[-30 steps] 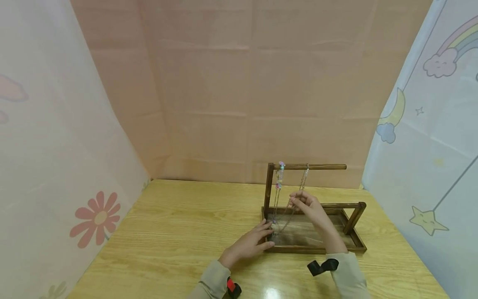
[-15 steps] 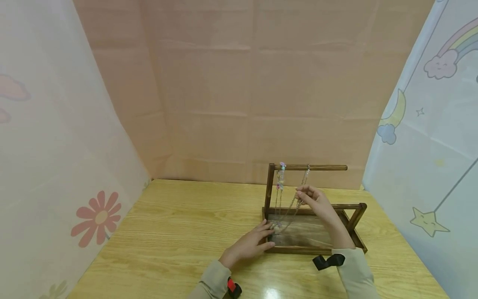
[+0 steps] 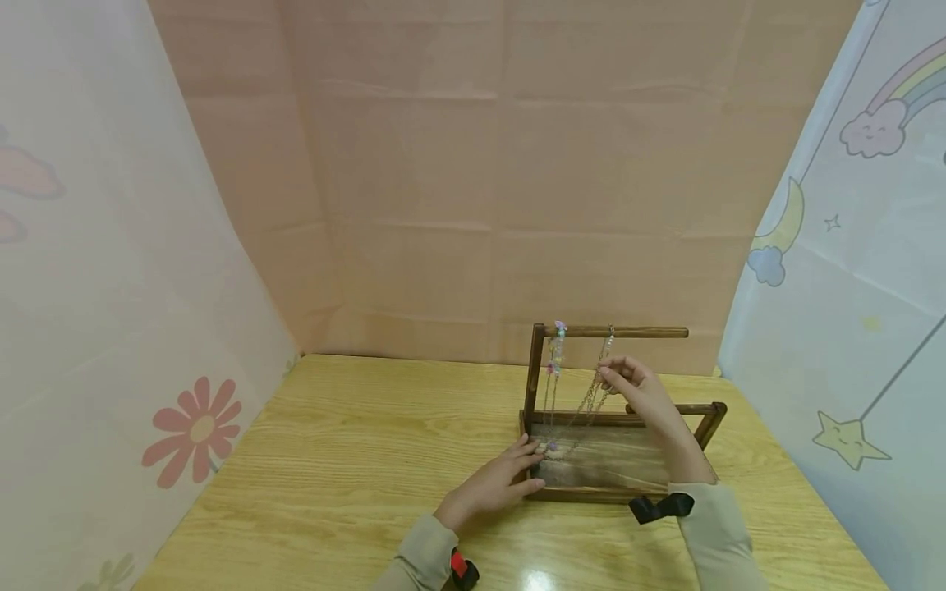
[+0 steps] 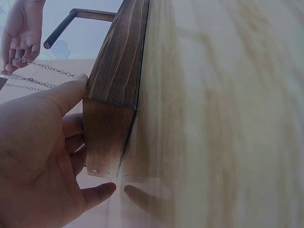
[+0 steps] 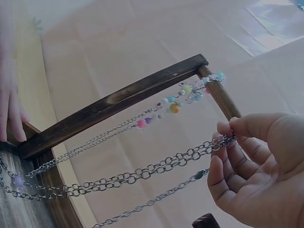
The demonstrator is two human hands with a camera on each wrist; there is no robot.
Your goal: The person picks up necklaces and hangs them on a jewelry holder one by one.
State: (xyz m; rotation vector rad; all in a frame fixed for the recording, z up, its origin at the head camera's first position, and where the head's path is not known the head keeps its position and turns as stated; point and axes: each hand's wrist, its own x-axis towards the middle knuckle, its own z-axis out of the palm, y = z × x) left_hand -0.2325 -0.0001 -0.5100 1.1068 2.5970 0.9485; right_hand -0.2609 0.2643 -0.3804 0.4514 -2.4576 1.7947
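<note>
My right hand (image 3: 643,392) pinches one end of a metal chain necklace (image 5: 135,175) between thumb and fingertips. The doubled chain slants down to the left, where a pale purple bead (image 5: 19,181) hangs low over the tray of a dark wooden jewelry stand (image 3: 591,495). That hand is just below the stand's upper bar (image 3: 654,332). A necklace with colorful beads (image 5: 175,108) hangs at the bar's left end, and another chain (image 3: 608,341) hangs near its middle. My left hand (image 3: 495,483) rests on the tray's left end, fingers over the wall (image 4: 111,135).
A lower wooden bar (image 3: 695,409) sticks out inward from the stand's right post. The stand is on a light wooden table (image 3: 355,443). A tan backdrop (image 3: 414,205) rises behind, with patterned white sheets (image 3: 850,328) at the sides.
My right hand has moved up and to the right, drawing the pinched chain and its purple bead along. My left hand stays at the tray's end.
</note>
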